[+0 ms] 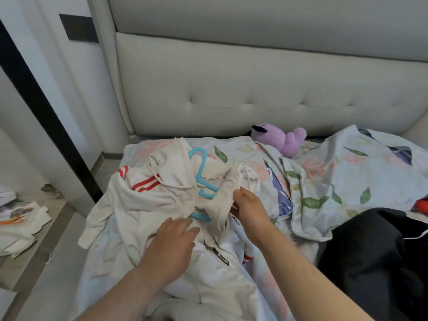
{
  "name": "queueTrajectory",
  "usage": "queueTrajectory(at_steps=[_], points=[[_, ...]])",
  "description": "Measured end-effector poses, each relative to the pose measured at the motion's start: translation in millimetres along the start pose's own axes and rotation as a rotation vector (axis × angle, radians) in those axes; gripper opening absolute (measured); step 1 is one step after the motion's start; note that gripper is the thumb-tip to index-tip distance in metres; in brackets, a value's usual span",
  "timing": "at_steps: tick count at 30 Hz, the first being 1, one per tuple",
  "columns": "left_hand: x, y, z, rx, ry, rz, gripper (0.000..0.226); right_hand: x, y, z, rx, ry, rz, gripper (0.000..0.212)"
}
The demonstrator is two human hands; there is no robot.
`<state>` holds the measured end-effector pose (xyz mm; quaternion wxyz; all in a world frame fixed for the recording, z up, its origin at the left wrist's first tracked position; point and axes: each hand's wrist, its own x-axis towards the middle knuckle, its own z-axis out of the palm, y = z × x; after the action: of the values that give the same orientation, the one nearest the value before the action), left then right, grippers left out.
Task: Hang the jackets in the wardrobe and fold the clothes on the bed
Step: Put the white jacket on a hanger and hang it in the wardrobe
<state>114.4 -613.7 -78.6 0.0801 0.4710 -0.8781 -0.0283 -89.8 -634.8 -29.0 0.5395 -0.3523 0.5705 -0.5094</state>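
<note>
A cream hooded jacket (148, 205) with red stripes lies crumpled on the bed. A light blue plastic hanger (203, 179) sits inside its neck opening, hook pointing toward the headboard. My left hand (173, 244) lies flat on the jacket's front near the zip, fingers straight. My right hand (250, 212) is at the jacket's right collar edge; its fingers are tucked under the fabric and look like they pinch it. A black garment (370, 262) lies at the bed's right side.
A floral duvet (335, 181) covers the bed, with a purple plush toy (280, 137) by the padded headboard (254, 89). A white wardrobe door with a black frame (46, 107) stands at left. Papers and boxes (20, 218) lie on the floor at left.
</note>
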Motion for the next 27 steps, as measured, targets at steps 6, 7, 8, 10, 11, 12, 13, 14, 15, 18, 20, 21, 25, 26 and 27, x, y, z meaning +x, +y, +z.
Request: queueTrajectory(at_steps=[6,7,8,10,11,12,13,14,15,18,20,21,25,26,27], points=[[-63,54,19,-0.343,-0.343,-0.405,0.062,-54,49,-17,-0.345,0.276,-0.206,0.024],[-67,57,20,-0.373,-0.382,-0.453,0.063,-65,61,-23,-0.474,0.24,-0.202,0.025],[-70,58,21,-0.423,-0.412,-0.501,0.059,-77,73,-30,-0.64,0.188,-0.169,0.026],[-79,58,20,-0.558,-0.451,-0.593,0.045,-100,92,-42,-0.863,0.09,0.019,0.021],[-84,57,19,-0.63,-0.437,-0.631,0.042,-112,98,-47,-0.871,0.057,0.122,0.02],[-90,57,17,-0.685,-0.409,-0.645,0.043,-123,102,-51,-0.816,0.041,0.224,0.024],[-96,56,16,-0.724,-0.375,-0.645,0.045,-134,103,-54,-0.741,0.039,0.286,0.029],[-101,53,13,-0.755,-0.333,-0.64,0.046,-141,105,-58,-0.689,0.069,0.317,0.03],[-107,49,11,-0.781,-0.3,-0.642,0.046,-146,108,-62,-0.617,0.146,0.369,0.027],[-125,33,7,-0.852,-0.254,-0.685,0.041,-162,107,-75,-0.694,0.154,0.522,0.025],[-136,23,9,-0.869,-0.222,-0.73,0.038,-171,109,-83,-0.729,0.09,0.569,0.027],[-142,18,12,-0.863,-0.182,-0.76,0.036,-177,110,-87,-0.695,0.042,0.533,0.025],[-157,2,31,-0.696,-0.246,-0.915,0.062,-186,107,-85,-0.609,-0.044,0.449,0.004],[-158,-2,36,-0.731,-0.278,-0.959,0.079,-184,107,-84,-0.609,-0.022,0.403,0.01],[-158,-6,41,-0.768,-0.284,-0.991,0.089,-183,106,-82,-0.584,0.0,0.353,0.014]])
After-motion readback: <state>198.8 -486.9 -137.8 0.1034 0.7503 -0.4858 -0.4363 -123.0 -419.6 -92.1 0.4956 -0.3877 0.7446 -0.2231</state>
